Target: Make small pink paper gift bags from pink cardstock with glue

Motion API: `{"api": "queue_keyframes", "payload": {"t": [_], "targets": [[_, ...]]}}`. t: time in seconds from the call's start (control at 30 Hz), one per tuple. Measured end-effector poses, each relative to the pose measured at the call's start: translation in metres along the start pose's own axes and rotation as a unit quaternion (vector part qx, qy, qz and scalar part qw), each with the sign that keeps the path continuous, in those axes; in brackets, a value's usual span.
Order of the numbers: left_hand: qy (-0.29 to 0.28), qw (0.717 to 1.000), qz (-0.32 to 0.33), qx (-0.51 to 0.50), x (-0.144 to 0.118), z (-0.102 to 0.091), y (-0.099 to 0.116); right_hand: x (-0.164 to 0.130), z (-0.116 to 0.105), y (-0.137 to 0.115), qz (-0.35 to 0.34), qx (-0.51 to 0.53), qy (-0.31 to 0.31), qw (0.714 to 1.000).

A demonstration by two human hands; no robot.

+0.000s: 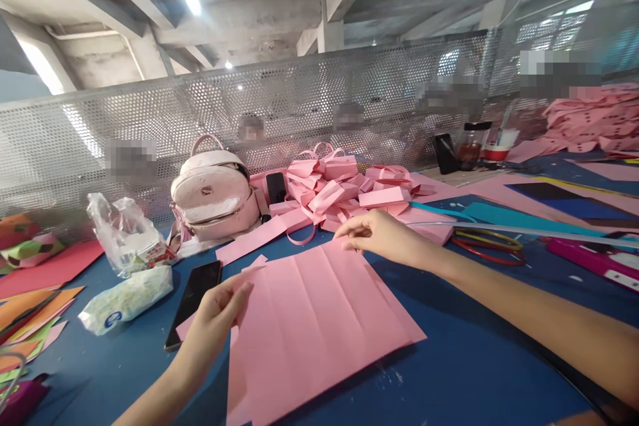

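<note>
A pink paper sheet (319, 326) with several parallel creases lies in front of me on the blue table, slightly lifted at its far side. My left hand (219, 313) pinches its left edge between thumb and fingers. At the far edge, my right hand (364, 231) has its fingers closed on the same sheet. Another pink sheet (238, 379) shows beneath it on the left. Just beyond my right hand rises a heap of folded pink paper strips (329, 193). A black phone (200, 293) lies left of the sheet, near my left hand.
A pale pink backpack (212, 196), a plastic bag (124, 239) and a tissue pack (127, 299) stand at left. Coloured sheets (34, 313) lie far left. Cable coils (492, 243) and a magenta tool (594, 263) are at right. A perforated metal screen (299, 96) runs behind.
</note>
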State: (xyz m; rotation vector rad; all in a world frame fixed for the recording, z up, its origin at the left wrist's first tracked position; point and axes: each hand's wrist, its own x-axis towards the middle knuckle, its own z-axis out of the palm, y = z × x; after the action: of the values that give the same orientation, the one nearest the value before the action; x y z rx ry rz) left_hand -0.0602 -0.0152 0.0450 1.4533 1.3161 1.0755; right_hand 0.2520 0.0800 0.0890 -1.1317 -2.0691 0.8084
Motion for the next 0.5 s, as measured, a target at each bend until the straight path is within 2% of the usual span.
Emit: {"api": "queue_keyframes", "payload": {"t": [0.1,0.23,0.4,0.5], "targets": [[-0.066,0.997,-0.019,0.042,0.004,0.005,-0.006,0.007,0.003,0.001,-0.011,-0.064,-0.001,0.998],[-0.14,0.988,-0.046,0.045,0.015,0.005,-0.012,0.017,0.02,0.007,-0.033,-0.104,-0.011,0.994],[-0.192,0.978,-0.073,0.022,0.046,0.001,-0.007,0.027,0.041,0.001,-0.055,-0.067,-0.063,0.994],[-0.228,0.971,-0.074,0.001,0.064,0.01,-0.006,0.03,0.05,-0.005,-0.053,-0.022,-0.085,0.995]]}}
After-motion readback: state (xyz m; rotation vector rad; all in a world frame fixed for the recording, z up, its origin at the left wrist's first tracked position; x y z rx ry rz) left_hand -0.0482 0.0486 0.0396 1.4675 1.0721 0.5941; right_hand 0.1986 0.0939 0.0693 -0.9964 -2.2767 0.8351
